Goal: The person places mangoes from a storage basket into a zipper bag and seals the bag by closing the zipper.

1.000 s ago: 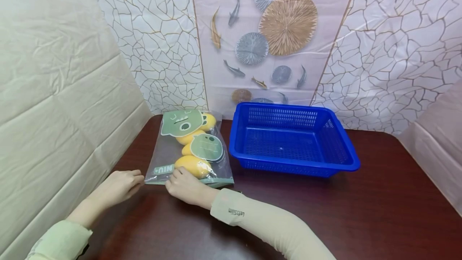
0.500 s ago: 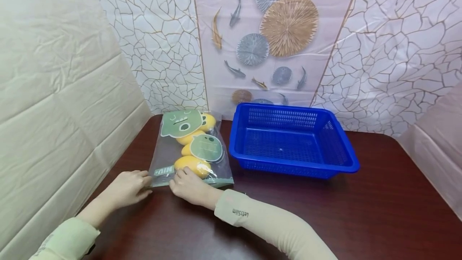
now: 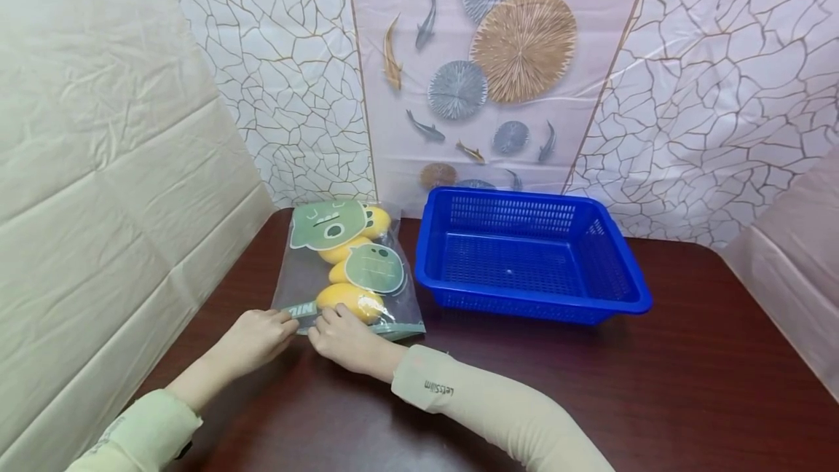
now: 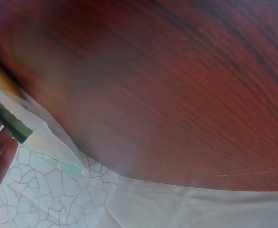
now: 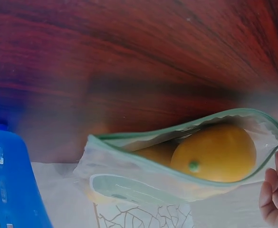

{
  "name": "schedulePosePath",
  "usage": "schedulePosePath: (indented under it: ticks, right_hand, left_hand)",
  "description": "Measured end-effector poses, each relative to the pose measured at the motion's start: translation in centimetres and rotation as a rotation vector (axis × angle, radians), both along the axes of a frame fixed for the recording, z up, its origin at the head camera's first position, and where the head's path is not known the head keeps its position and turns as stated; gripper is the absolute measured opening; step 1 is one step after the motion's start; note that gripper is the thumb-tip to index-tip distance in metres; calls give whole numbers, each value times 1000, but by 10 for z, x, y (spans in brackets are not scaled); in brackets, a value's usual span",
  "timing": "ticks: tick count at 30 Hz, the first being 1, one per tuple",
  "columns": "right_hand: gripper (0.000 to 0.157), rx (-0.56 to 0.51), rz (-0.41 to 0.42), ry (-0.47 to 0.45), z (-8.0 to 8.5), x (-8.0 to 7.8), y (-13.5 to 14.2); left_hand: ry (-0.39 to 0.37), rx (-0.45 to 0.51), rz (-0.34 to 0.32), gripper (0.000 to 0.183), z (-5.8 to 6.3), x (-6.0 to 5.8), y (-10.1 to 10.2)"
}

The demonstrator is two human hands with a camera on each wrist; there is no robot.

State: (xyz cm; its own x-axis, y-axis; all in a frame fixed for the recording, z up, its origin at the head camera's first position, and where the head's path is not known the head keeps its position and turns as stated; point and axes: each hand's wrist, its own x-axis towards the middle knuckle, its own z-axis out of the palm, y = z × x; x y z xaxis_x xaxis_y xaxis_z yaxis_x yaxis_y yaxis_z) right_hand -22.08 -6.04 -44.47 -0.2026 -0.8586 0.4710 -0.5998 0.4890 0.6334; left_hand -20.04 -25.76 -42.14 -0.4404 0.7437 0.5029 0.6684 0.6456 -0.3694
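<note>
A clear zip bag (image 3: 298, 268) with green cartoon prints lies flat at the left of the table. Several smooth yellow oval fruits (image 3: 350, 301) are inside it, one showing a green stem spot in the right wrist view. My left hand (image 3: 258, 339) pinches the near left corner of the bag. Just beside it, my right hand (image 3: 347, 341) grips the same near edge, in front of the closest fruit. The green-edged bag mouth (image 5: 177, 128) gapes in the right wrist view, with my right fingers (image 5: 272, 185) at its end.
A blue plastic basket (image 3: 534, 297) with perforated sides stands to the right of the bag, holding nothing. Beneath everything is a dark reddish wooden table (image 3: 708, 355). Patterned sheets (image 3: 295, 79) hang behind it, and a cream cloth (image 3: 131, 188) slopes along the left side.
My left hand has slid to the right along the bag's near edge, drawing the left corner towards my right hand. The right hand has shifted slightly rightward.
</note>
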Motion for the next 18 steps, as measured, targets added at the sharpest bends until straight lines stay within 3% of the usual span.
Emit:
schedulePosePath:
  ticks: [8,18]
  right_hand:
    - [18,16,-1,22,-2,1,9]
    - [18,43,-9,31,-1,0,30]
  left_hand:
    - [-22,-7,9,26,-4,-1,-3]
    - [-17,23,-25,23,-3,-1,-5]
